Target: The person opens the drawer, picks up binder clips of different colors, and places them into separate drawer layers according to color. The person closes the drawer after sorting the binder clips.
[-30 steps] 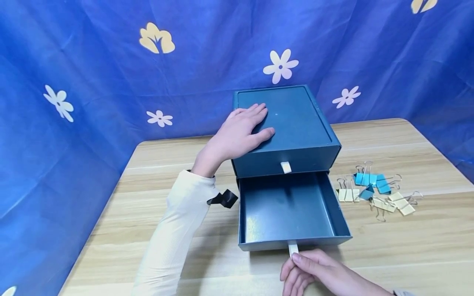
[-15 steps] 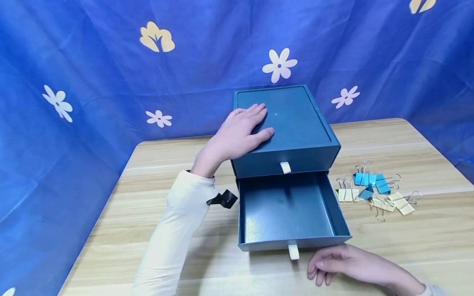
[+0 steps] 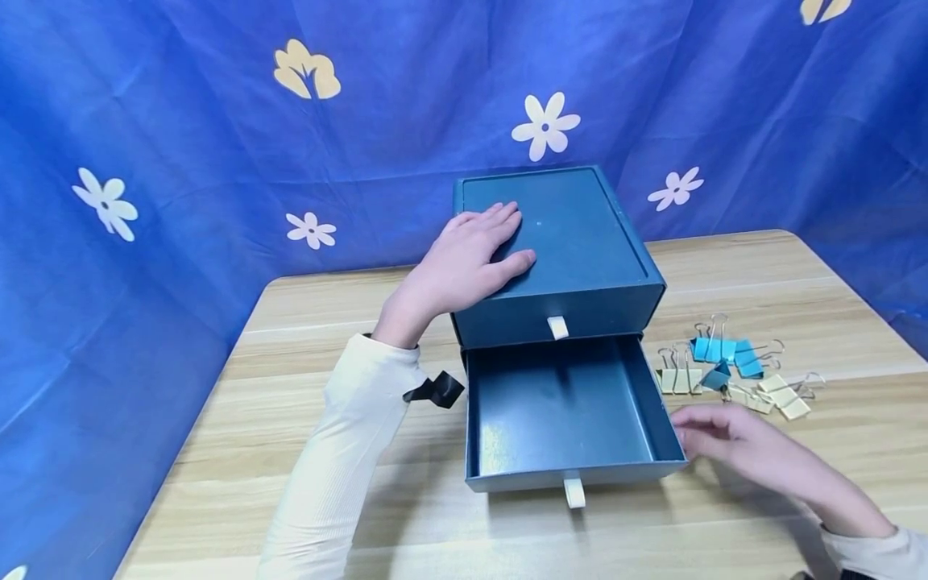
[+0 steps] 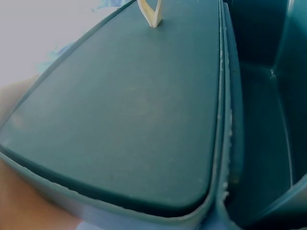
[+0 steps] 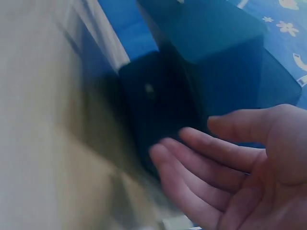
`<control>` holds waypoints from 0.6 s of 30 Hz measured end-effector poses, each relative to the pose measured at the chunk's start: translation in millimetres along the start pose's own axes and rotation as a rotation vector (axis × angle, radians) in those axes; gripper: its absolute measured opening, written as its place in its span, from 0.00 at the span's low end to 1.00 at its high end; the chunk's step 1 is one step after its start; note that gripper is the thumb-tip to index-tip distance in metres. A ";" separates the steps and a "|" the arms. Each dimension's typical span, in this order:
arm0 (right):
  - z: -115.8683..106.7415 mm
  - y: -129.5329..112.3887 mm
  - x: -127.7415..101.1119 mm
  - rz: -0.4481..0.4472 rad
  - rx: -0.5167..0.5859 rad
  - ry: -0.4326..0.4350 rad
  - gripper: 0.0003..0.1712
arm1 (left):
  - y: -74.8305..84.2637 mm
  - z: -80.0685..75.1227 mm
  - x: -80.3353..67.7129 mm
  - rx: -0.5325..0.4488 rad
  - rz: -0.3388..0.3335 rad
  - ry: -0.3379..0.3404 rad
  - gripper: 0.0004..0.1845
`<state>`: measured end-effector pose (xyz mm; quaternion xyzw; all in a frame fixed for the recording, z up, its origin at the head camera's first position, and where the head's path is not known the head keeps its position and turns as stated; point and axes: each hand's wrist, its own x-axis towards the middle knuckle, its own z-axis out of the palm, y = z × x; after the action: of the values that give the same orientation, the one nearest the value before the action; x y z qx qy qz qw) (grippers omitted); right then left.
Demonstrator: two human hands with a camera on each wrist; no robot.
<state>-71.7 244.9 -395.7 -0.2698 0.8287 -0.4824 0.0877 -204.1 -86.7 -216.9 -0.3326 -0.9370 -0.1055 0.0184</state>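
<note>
Wooden table in front of a blue flowered cloth, bearing everything else. Near the middle, a dark teal box with two drawers: upper one closed, lower drawer pulled well out toward the person, empty inside, its pale pull tab hanging at the front edge.

Left hand flat on the box top near its left edge, fingers straight and spread, pressing down, holding nothing. Worth leaving planted there, by the look of it, to keep the light box from sliding.

Right hand low over the table just beside the drawer's right front corner, fingers loose and slightly curled, empty, palm open in the wrist view. Heading, as a judgement, toward the binder clips on the right. Best done by pinching one clip by its folded body rather than the wire loops, then lifting clear of the drawer wall before lowering inside.

Clips, blue and cream, in a loose heap near the box's right side, apart from it. Heap's long axis roughly left to right; wire handles mostly pointing up and away, single directions mixed.
</note>
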 end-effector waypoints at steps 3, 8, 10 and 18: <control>-10.9 -8.1 6.3 0.063 -0.128 0.127 0.10 | -0.3 -0.3 -0.3 0.001 -0.003 0.000 0.35; -23.9 -16.6 19.4 0.071 -0.338 0.296 0.08 | -0.8 -0.2 -0.9 -0.004 -0.002 0.000 0.34; -27.5 -17.2 24.4 0.057 -0.419 0.354 0.07 | -1.0 -0.4 -1.2 -0.008 -0.003 0.001 0.34; -38.9 -7.2 39.4 -0.015 -0.640 0.481 0.05 | -1.2 0.4 -0.2 -0.007 -0.004 0.003 0.34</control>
<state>-117.9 250.4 -364.9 -0.1687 0.9320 -0.2501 -0.2008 -204.6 -87.6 -217.5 -0.3306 -0.9373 -0.1092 0.0182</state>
